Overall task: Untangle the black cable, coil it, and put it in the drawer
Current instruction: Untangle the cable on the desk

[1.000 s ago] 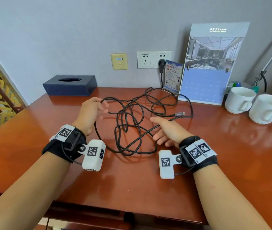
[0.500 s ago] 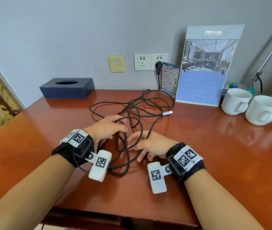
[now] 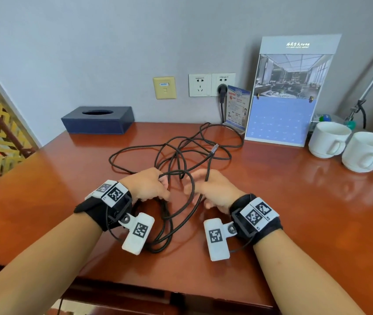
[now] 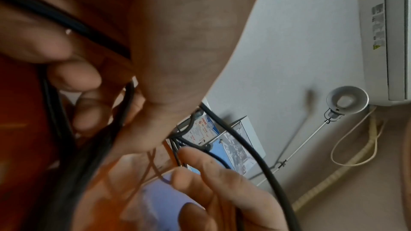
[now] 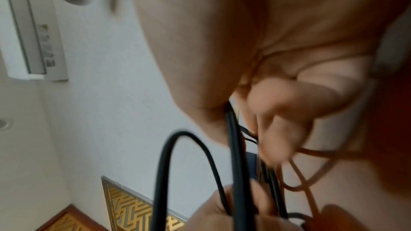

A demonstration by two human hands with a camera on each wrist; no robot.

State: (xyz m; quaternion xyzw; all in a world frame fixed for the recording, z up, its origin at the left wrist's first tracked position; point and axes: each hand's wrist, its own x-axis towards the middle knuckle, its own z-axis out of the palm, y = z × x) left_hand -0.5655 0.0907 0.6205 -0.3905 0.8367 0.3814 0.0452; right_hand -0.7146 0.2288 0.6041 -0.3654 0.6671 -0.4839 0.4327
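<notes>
The black cable (image 3: 176, 160) lies in a loose tangle on the red-brown desk (image 3: 294, 223), and its metal plug end (image 3: 214, 148) points toward the wall. My left hand (image 3: 163, 189) sits over the near part of the tangle. Seen from the left wrist, its fingers (image 4: 73, 76) curl round several strands of cable (image 4: 62, 129). My right hand (image 3: 192, 189) is just to the right, with a strand crossing it. Seen from the right wrist, the thumb and curled fingers (image 5: 273, 120) pinch a cable strand (image 5: 235, 155). No drawer shows plainly.
A dark blue tissue box (image 3: 97, 120) stands at the back left. A calendar stand (image 3: 287, 96) and a small card (image 3: 236, 108) are at the back. Two white mugs (image 3: 328, 138) stand at the right. A plug (image 3: 222, 89) sits in the wall socket. The desk's front edge (image 3: 158, 289) is near.
Both hands came together over the near middle of the tangle; the left left the far loop and closed on strands, the right closed on one. The cable shifted nearer.
</notes>
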